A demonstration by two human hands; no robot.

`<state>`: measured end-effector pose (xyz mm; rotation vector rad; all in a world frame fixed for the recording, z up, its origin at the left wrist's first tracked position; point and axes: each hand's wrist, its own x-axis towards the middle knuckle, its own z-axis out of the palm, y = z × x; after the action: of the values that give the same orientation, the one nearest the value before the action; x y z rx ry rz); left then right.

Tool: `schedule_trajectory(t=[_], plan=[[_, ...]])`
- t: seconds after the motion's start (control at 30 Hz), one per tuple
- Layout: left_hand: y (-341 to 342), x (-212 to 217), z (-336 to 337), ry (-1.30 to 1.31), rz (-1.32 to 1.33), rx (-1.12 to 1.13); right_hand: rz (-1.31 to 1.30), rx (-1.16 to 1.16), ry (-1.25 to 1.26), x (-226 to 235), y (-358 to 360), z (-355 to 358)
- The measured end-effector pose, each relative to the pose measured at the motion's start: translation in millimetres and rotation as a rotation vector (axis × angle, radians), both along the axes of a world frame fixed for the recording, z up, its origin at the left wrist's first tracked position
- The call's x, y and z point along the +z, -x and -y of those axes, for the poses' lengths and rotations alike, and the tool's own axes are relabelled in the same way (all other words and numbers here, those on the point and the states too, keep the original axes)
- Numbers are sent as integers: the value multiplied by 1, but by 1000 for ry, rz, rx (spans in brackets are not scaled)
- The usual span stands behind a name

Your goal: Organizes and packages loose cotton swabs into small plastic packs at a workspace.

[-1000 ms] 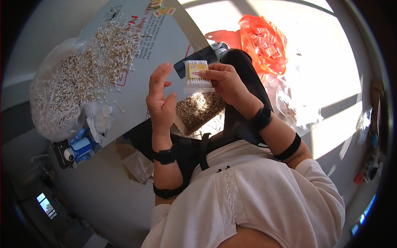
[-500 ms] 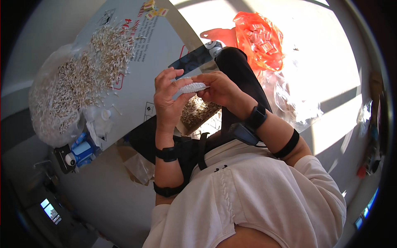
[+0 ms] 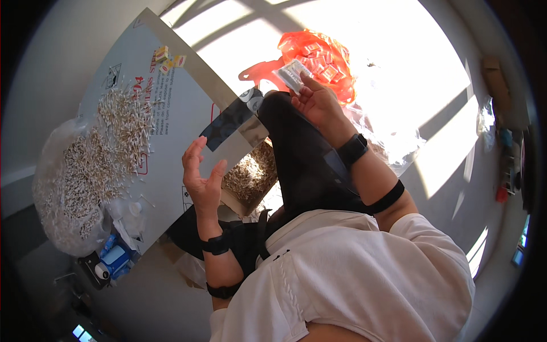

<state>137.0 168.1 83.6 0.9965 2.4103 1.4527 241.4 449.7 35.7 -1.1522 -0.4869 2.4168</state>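
Observation:
Between the thumb and fingers of my right hand (image 3: pixel 320 105) is a small clear flat packet of cotton swabs (image 3: pixel 290 76), held up before the orange-red plastic bag (image 3: pixel 349 73). Similar small packets with orange-red print (image 3: pixel 327 73) lie heaped in that bag. My left hand (image 3: pixel 203 181) is empty, its fingers apart, above the table edge. Below it, a cardboard box (image 3: pixel 232 202) beside my legs contains many loose cotton swabs (image 3: pixel 249 174).
On the grey printed tabletop (image 3: pixel 176 154) at left spreads a pile of loose swabs (image 3: pixel 122 122), partly in a clear plastic bag (image 3: pixel 45 199). Small yellow boxes (image 3: pixel 163 54) sit at its far end. A blue-and-white bottle (image 3: pixel 115 261) stands near the table's near-left corner. Clear plastic wrap (image 3: pixel 399 137) lies right of my leg.
My hands have parted. The right one carried the packet forward to the orange-red bag; the left let go and dropped back empty. The view has shifted to the right.

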Motion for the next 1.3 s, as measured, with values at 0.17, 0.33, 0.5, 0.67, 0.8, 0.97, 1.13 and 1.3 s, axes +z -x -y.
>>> schedule_trajectory(t=[0.17,0.33,0.5,0.67,0.8,0.97,1.13,1.3], plan=[[-1,-3,1,-7,49,14,74,111,120,-30,-1,-25],[6,-22,19,-25,-2,132,-18,405,-126,-11,18,43],[33,-41,97,-149,71,443,-10,620,-213,-30,26,79],[71,-64,254,-167,75,891,93,756,-214,-46,30,114],[100,-83,329,-182,37,1152,177,804,-284,-46,30,133],[128,-97,355,269,-372,1265,250,810,-365,-40,34,139],[134,-93,367,231,-110,1311,283,799,-390,-40,34,140],[126,-78,323,74,-118,822,304,804,-420,-43,34,137]])
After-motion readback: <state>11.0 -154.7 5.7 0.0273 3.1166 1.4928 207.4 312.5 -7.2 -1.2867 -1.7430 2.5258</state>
